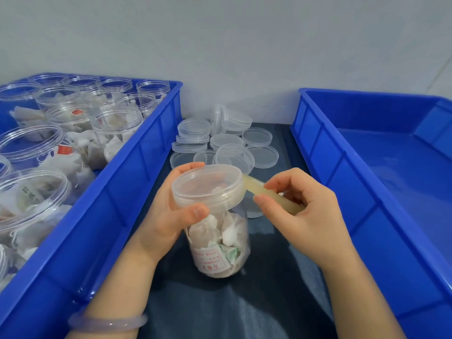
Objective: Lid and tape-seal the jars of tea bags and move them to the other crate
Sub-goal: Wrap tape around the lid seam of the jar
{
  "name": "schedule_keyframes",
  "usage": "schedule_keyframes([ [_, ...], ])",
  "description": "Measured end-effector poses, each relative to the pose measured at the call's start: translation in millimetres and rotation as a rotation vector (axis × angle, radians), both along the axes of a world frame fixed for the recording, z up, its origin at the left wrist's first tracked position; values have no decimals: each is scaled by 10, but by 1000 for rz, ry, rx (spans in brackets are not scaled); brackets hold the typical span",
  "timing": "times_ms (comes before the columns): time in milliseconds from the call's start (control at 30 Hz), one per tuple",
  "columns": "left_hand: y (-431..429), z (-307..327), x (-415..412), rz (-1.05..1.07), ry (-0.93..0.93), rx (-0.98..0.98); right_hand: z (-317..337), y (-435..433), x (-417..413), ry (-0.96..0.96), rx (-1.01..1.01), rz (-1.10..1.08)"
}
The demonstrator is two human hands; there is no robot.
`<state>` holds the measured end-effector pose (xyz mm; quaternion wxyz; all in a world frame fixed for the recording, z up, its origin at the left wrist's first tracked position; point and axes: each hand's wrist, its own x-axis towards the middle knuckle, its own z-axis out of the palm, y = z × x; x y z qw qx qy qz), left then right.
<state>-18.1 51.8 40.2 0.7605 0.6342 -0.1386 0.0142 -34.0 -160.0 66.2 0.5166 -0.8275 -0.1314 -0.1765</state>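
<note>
Left of the left hand: source crate (137, 155), jars unlidded. Left hand (168, 216) curls round the jar (220, 245) at its neck, thumb in front, just under the lid (208, 184). Tape strip (253, 184) runs from the lid's right edge to the right hand (305, 216), pinched between thumb and forefinger.

Suggest: keep the strip taut, rotate the jar, lay the tape over the seam.

Right of the right hand: destination crate (325, 167).

Tape's stuck end hidden behind the lid; no roll visible.

Bright even light, faint shadows; edges bowed; focus seemingly soft.
</note>
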Motion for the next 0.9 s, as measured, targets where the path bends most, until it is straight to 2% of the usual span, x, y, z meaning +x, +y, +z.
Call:
schedule_keyframes([
  [100,-16,20,4,15,-9,7,10,9,-7,-101,8,-86],
  [267,-36,24,-23,119,-28,17,31,30,-25,-196,-121,-199],
  [367,-49,33,-44,290,-159,107,9,17,-19,-198,-212,-210],
  [467,-72,51,-73,403,-323,261,-44,-9,25,-69,-253,-130],
  [600,-105,100,-118,357,-237,355,-99,-19,78,194,-227,60],
  [700,-67,239,-152,368,-222,603,-101,3,98,285,-283,147],
  [767,-88,403,-166,354,-299,815,-101,44,121,301,-328,138],
  [833,-171,572,-155,282,-340,1080,-97,113,121,227,-360,100],
  [900,-302,687,-83,251,-252,1369,-82,167,112,159,-349,67],
])
